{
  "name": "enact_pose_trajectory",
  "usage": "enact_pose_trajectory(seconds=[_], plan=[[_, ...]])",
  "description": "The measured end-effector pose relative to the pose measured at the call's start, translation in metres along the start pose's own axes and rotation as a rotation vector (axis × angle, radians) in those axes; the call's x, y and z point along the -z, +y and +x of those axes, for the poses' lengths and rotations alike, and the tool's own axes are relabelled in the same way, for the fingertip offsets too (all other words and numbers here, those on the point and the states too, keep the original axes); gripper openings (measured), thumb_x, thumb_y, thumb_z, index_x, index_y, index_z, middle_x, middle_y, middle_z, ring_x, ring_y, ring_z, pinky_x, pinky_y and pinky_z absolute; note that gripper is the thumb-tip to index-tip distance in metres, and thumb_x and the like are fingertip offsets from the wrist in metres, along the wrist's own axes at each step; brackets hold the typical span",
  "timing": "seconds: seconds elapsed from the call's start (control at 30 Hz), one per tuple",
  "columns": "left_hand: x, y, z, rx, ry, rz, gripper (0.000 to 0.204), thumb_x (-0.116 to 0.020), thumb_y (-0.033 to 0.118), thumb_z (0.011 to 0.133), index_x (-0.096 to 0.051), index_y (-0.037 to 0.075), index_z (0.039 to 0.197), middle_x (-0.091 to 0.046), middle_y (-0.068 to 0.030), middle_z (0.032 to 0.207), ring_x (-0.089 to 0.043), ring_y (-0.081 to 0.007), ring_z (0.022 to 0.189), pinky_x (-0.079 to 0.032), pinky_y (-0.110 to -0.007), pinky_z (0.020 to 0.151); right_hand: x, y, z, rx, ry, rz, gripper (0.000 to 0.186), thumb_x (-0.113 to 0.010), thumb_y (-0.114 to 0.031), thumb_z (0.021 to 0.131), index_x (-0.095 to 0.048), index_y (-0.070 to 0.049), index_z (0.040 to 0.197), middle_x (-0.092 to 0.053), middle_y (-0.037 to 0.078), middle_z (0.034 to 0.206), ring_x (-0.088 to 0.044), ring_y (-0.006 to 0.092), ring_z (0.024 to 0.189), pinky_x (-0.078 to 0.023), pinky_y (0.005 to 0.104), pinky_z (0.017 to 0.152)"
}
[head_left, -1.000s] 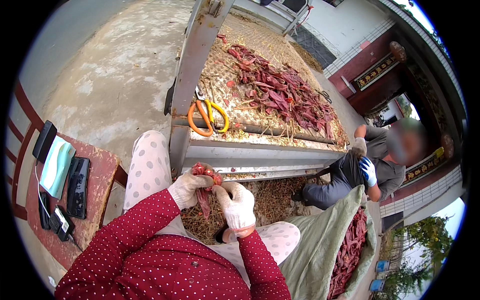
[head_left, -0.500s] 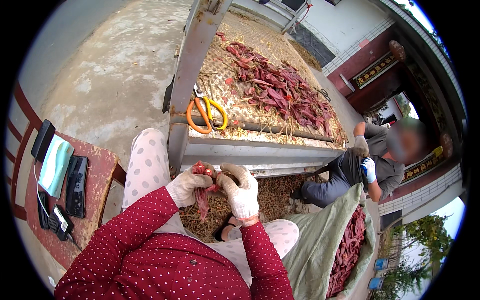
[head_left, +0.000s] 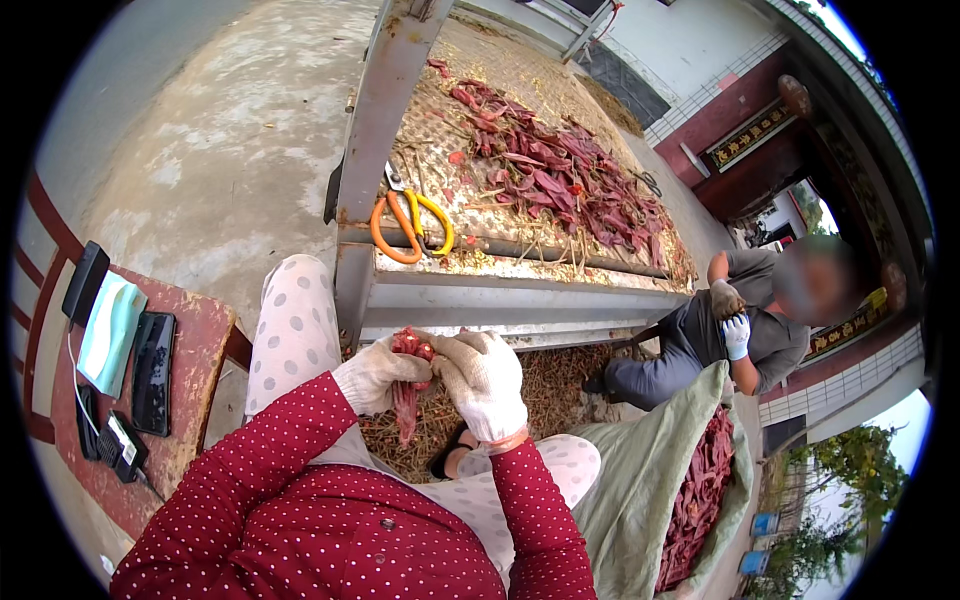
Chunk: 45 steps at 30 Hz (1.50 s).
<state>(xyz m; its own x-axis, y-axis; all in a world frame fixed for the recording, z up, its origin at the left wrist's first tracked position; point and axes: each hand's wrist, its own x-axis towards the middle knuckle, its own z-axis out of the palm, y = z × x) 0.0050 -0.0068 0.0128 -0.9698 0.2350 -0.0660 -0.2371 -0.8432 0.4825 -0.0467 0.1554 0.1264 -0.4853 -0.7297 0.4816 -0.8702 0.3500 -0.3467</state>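
Both my hands wear off-white knit work gloves and meet above my lap. My left hand (head_left: 377, 379) is closed round a small bunch of dried red chilies (head_left: 405, 412), whose wrinkled pods hang down below the fingers. The top of the bunch shows red and pale between the hands. My right hand (head_left: 485, 380) is curled against that top, its fingers bent and pressed to the chilies; its fingertips are partly hidden. Ahead, orange-and-yellow-handled scissors (head_left: 410, 228) lie at the near edge of a metal truck-like bed (head_left: 480, 290), apart from my hands.
A heap of dried chilies (head_left: 565, 180) covers part of the bed. At right stands a green woven sack (head_left: 630, 470) with chilies inside. A worn red stool (head_left: 190, 400) at left bears a phone (head_left: 153, 375) and a mask (head_left: 112, 335). Stems litter the ground. A gloved co-worker (head_left: 755, 300) sits at right.
My right hand has shifted slightly right and turned, uncovering more of the bunch's top. My left hand keeps its hold. The co-worker's hands have come closer together.
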Motion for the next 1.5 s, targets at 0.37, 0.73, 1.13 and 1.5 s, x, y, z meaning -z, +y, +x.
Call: enact_pose_trajectory(seconds=[0.37,0.73,1.13,1.5], plan=[[0.004,-0.004,-0.002,-0.004,0.032,0.081,0.021,-0.065,-0.008,0.084,-0.065,0.000,0.104,-0.064,-0.0053,0.088,-0.061,-0.0150,0.074,-0.051,-0.032,0.069,-0.030,0.004,-0.015,-0.158,0.154,0.206,0.010,-0.061,-0.004,0.088,-0.070,0.000,0.088,-0.067,0.011,0.080,-0.063,0.0286,0.074,-0.050,0.0372,0.072],[-0.003,-0.009,-0.001,0.005,0.110,0.029,0.021,-0.066,-0.005,0.083,-0.065,0.000,0.103,-0.064,-0.0054,0.085,-0.058,-0.0152,0.070,-0.048,-0.032,0.064,-0.045,0.004,-0.022,-0.992,0.288,1.217,0.015,-0.058,-0.014,0.095,-0.068,-0.003,0.092,-0.055,-0.002,0.073,-0.045,0.0081,0.062,-0.036,0.0239,0.055],[0.002,-0.001,-0.001,-0.004,0.121,0.055,0.026,-0.068,-0.002,0.084,-0.064,0.001,0.109,-0.066,-0.0077,0.092,-0.067,-0.0194,0.076,-0.059,-0.036,0.070,-0.020,0.052,-0.051,-0.543,-0.067,0.006,0.027,-0.064,-0.014,0.088,-0.071,-0.009,0.114,-0.071,0.019,0.106,-0.068,0.0391,0.099,-0.055,0.0438,0.087],[0.021,-0.017,0.012,-0.117,0.155,0.103,0.026,-0.069,-0.006,0.085,-0.063,0.001,0.110,-0.067,-0.0078,0.101,-0.066,-0.0168,0.084,-0.058,-0.035,0.078,-0.019,-0.004,-0.006,-0.227,-0.098,-0.009,0.019,-0.070,-0.013,0.087,-0.074,-0.006,0.104,-0.070,0.016,0.094,-0.068,0.0358,0.085,-0.055,0.0415,0.077]])
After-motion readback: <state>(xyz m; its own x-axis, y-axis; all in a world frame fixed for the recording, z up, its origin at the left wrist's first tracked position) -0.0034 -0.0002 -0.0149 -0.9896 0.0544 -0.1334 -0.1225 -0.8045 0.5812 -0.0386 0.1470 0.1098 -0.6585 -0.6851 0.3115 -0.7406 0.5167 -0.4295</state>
